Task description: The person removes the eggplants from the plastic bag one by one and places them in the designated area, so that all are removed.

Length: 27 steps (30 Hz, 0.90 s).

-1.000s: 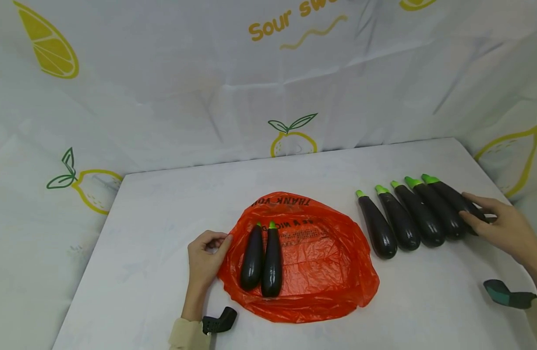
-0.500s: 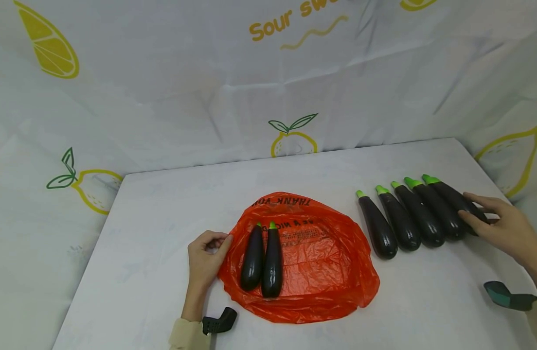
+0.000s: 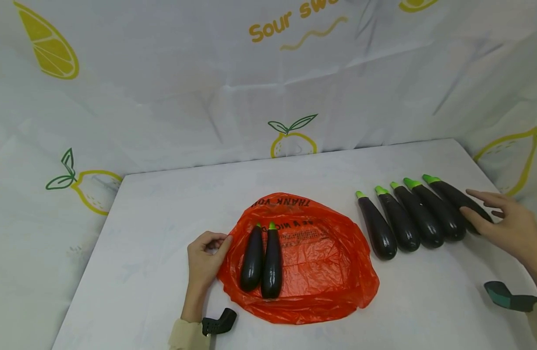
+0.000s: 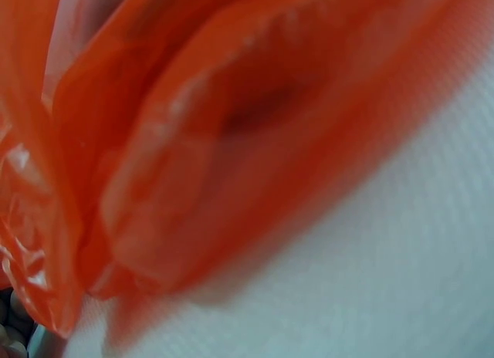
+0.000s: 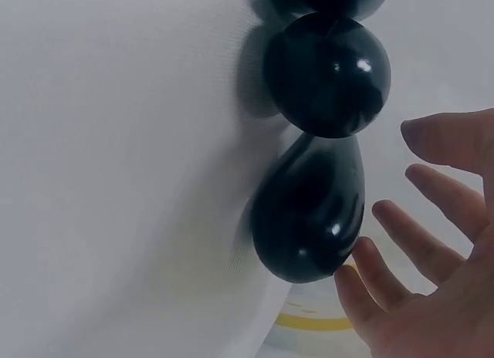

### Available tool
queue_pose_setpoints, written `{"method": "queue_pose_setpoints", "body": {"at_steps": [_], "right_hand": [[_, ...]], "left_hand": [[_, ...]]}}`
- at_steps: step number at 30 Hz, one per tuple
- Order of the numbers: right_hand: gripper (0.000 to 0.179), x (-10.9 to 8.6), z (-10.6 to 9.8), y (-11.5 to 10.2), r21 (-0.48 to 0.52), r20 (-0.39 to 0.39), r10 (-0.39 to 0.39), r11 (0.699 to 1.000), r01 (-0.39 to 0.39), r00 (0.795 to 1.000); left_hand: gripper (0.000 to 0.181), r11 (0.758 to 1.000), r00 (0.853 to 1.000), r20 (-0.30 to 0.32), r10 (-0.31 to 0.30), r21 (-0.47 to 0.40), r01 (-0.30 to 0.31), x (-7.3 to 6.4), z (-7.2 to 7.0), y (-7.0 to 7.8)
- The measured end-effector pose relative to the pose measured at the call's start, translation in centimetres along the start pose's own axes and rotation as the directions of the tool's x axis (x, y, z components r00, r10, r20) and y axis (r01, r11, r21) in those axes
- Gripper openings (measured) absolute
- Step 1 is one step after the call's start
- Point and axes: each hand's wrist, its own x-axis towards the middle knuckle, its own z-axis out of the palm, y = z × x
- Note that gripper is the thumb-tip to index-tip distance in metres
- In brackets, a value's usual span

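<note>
In the head view a red plastic bag (image 3: 314, 265) lies spread flat, black print on its far part. My left hand (image 3: 207, 255) pinches the bag's left edge between thumb and fingers; the red film (image 4: 208, 157) fills much of the left wrist view. Two dark eggplants (image 3: 272, 265) rest side by side on the bag's left half. To the right, several more eggplants (image 3: 384, 238) form a slanted row, green stems pointing away. My right hand (image 3: 511, 226) is at the rightmost eggplant (image 3: 452, 197), thumb and fingers spread apart around its thick end. The right wrist view shows the fingers (image 5: 421, 242) loosely extended beside it.
The white table (image 3: 163, 209) ends at the back against a white cloth (image 3: 172, 97) printed with lemons. More of that cloth hangs at both sides. Black wrist mounts (image 3: 220, 322) sit on both forearms.
The right hand's fingers have spread away from the rightmost eggplant, and the hand has shifted slightly right. The left hand, the bag and the other eggplants look unmoved.
</note>
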Motion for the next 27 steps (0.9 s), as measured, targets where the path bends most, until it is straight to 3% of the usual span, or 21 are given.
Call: {"method": "queue_pose_setpoints", "body": {"at_steps": [13, 17, 22, 27], "right_hand": [[0.050, -0.3, -0.2, -1.0, -0.017, -0.031, 0.002, 1.000, -0.003, 1.000], [0.049, -0.5, -0.1, -1.7, -0.017, -0.058, -0.031, 0.999, 0.030, 0.998], [0.045, -0.8, 0.4, -2.6, 0.079, -0.135, -0.105, 0.990, 0.116, 0.985], [0.050, -1.5, 0.8, -3.7, 0.196, -0.107, -0.106, 0.973, 0.125, 0.989]], "left_hand": [[0.002, 1.000, 1.000, 0.007, 0.006, 0.011, -0.006, 0.0, -0.1, -0.5], [0.002, 1.000, 1.000, 0.010, -0.006, 0.022, 0.006, 0.1, -0.1, -0.5], [0.003, 1.000, 1.000, 0.008, -0.006, 0.023, 0.006, 0.1, 0.0, -0.6], [0.005, 1.000, 1.000, 0.016, -0.004, 0.022, 0.004, 0.1, 0.0, -0.6]]}}
